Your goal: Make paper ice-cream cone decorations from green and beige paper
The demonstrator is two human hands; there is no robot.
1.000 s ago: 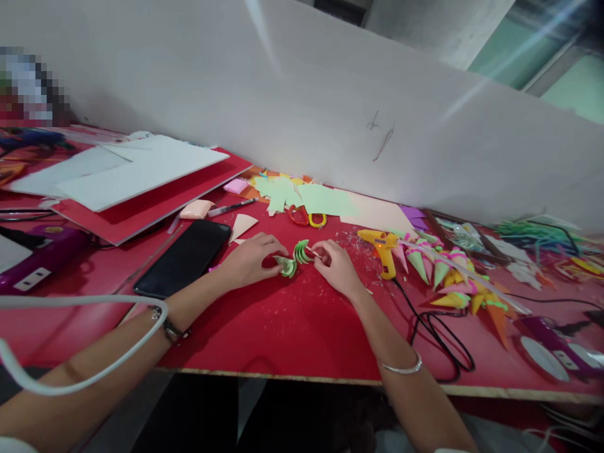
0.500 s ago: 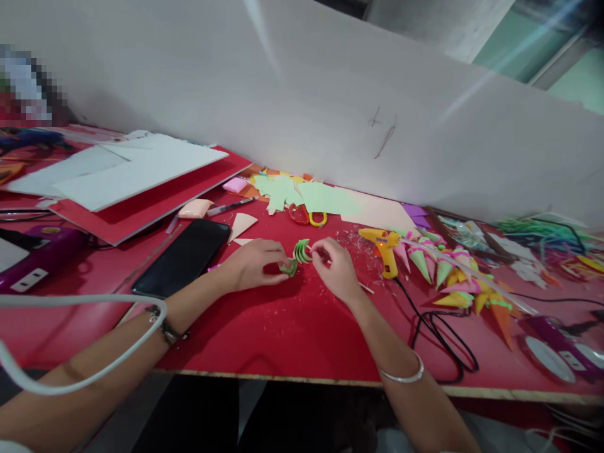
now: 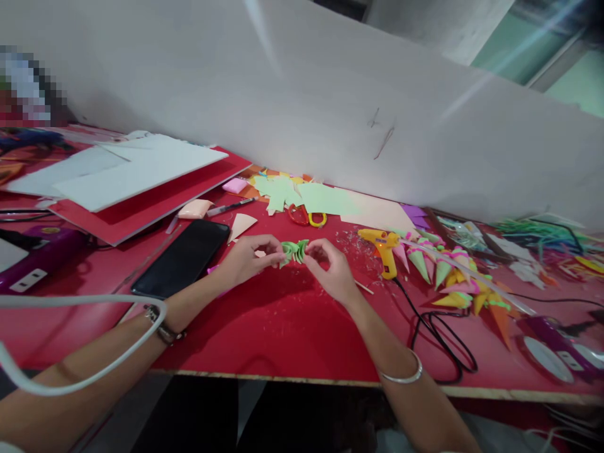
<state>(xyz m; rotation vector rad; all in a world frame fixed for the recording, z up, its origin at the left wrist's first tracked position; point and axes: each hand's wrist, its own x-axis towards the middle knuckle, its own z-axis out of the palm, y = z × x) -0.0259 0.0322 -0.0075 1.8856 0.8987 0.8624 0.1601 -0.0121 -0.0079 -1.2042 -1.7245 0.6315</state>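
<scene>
Between my two hands, above the red table (image 3: 283, 340), is a curled, fringed green paper piece (image 3: 296, 251). My left hand (image 3: 255, 258) pinches its left end between thumb and fingertips. My right hand (image 3: 330, 267) closes on the right end, its fingertips partly covering the paper. A thin pale stick (image 3: 364, 287) shows beyond my right wrist, on or just above the table. Left of my left hand lies a black phone (image 3: 184, 258), with a cream paper wedge (image 3: 242, 225) close by.
A yellow glue gun (image 3: 383, 245) lies to the right, its black cord (image 3: 436, 327) looped on the table. Beside it are several coloured paper cones (image 3: 453, 277). Scissors (image 3: 317, 219) and green paper sheets (image 3: 325, 197) lie behind my hands; white boards (image 3: 146, 170) are stacked at left.
My left hand has turned and moved up, bringing its green piece against the one at my right hand. The two green parts, apart before, now meet. My right hand has barely shifted.
</scene>
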